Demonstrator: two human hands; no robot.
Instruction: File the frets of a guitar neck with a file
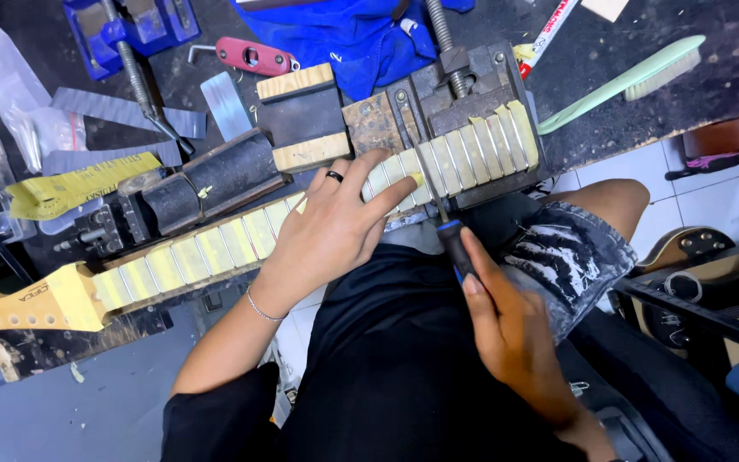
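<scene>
Guitar neck, taped between frets: left hand pressing it flat, right hand closed around file mid-fretboard; frets headstock-side apparently pending.

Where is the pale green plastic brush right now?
In the head view, the pale green plastic brush lies at the upper right on the dark workbench, right of the grey metal vise.

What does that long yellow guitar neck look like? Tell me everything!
The guitar neck is long, pale wood, lying slanted across the dark workbench. Yellowish tape covers the spaces between its thin metal frets. Its flat headstock with small round holes points lower left. The far end sits in a metal vise. The left hand, wearing a ring, presses on top. The right hand holds a blue-handled tool whose thin blade touches a fret.
</scene>
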